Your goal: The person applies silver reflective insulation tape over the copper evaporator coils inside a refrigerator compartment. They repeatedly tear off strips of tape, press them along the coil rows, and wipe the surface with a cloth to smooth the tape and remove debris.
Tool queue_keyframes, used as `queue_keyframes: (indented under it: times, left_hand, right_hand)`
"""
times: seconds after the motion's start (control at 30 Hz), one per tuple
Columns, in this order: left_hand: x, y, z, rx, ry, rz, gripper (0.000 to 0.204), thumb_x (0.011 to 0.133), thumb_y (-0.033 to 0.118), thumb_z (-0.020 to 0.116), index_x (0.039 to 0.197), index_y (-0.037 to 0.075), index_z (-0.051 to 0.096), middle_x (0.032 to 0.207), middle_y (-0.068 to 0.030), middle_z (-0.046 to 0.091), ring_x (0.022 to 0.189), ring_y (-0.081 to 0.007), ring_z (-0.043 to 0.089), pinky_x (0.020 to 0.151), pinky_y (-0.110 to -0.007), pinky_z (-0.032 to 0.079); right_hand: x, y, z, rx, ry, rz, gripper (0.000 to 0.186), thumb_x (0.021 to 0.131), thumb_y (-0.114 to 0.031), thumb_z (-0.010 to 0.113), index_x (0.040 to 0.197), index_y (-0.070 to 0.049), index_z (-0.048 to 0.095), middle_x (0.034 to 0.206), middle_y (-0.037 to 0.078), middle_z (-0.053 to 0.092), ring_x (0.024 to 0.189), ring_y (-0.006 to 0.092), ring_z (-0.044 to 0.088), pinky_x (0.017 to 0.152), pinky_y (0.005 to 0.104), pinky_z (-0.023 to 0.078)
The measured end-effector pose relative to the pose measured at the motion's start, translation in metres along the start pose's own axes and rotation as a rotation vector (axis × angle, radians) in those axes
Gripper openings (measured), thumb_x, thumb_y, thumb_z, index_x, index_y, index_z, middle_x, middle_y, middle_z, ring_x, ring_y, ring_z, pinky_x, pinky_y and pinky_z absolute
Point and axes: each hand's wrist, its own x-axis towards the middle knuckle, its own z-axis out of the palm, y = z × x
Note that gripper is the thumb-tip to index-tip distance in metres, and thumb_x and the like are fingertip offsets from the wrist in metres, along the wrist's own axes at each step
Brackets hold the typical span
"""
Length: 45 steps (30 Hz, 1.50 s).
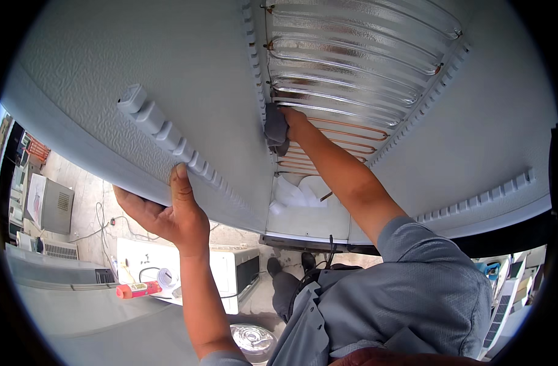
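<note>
Holding gray cloth (pixel 275 127) (right hand (pixel 295 121)).

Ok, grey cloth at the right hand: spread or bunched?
Bunched: the grey cloth is gathered into a compact wad at the right hand, not laid flat.

Looks down from the wearer's head through a wide fisheye lens, facing into a white cabinet (pixel 504 110), close above the grey shirt (pixel 401 299) at lower right.

I see the floor (pixel 87 194): on it stands a white box (pixel 215 265), with a grey cabinet (pixel 50 204) left of it, and my shoes (pixel 275 266) right of it.
</note>
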Motion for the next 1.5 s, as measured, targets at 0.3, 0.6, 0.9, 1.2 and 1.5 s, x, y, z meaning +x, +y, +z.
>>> queue_keyframes:
  times: [0.3,0.6,0.9,1.2,1.5]
  left_hand:
    - [-0.157,-0.025,-0.044,0.410,0.024,-0.255,0.077,0.092,0.013,0.069,0.153,-0.001,0.024,0.135,-0.0159,0.049,0.113,-0.0236,0.049,0.094,-0.039,0.041]
    - [-0.350,-0.027,-0.108,-0.238,-0.166,-1.192,0.086,0.087,0.031,0.079,0.153,0.001,0.034,0.144,-0.0176,0.048,0.131,-0.0231,0.048,0.111,-0.036,0.037]
    - [-0.353,-0.020,-0.183,0.058,0.306,-1.208,0.035,0.092,0.017,0.074,0.118,-0.003,0.064,0.105,-0.0071,0.070,0.095,-0.0138,0.063,0.086,-0.028,0.050]
    - [-0.231,-0.090,-0.271,0.857,0.164,-0.897,0.041,0.090,0.026,0.077,0.116,-0.005,0.068,0.102,-0.0163,0.073,0.092,-0.0275,0.069,0.085,-0.036,0.053]
    - [-0.271,-0.198,-0.293,1.682,-0.757,-1.186,0.096,0.079,0.040,0.079,0.158,0.022,0.027,0.148,-0.0226,0.044,0.136,-0.0401,0.044,0.104,-0.061,0.042]
  right_hand:
    - [-0.170,0.156,-0.132,-0.527,0.118,-0.095,0.034,0.085,-0.024,0.069,0.099,0.007,0.067,0.094,0.013,0.069,0.082,0.0213,0.064,0.072,0.0357,0.052]
    - [-0.302,0.213,-0.134,-0.751,-0.562,0.427,0.024,0.093,-0.023,0.066,0.098,0.001,0.069,0.088,0.004,0.068,0.077,0.0114,0.062,0.071,0.0273,0.051]
    - [-0.321,0.253,-0.114,-1.152,-0.843,0.050,0.039,0.096,-0.024,0.068,0.120,0.007,0.064,0.106,0.014,0.072,0.097,0.0174,0.068,0.088,0.0294,0.052]
    - [-0.249,0.213,-0.187,-0.928,-0.332,0.361,0.031,0.094,-0.030,0.067,0.105,-0.001,0.069,0.090,0.005,0.071,0.078,0.0102,0.065,0.063,0.0267,0.051]
    - [-0.173,0.215,-0.258,-0.844,-0.037,0.227,0.027,0.092,-0.027,0.066,0.096,0.000,0.069,0.082,0.005,0.070,0.067,0.0131,0.065,0.058,0.0284,0.051]
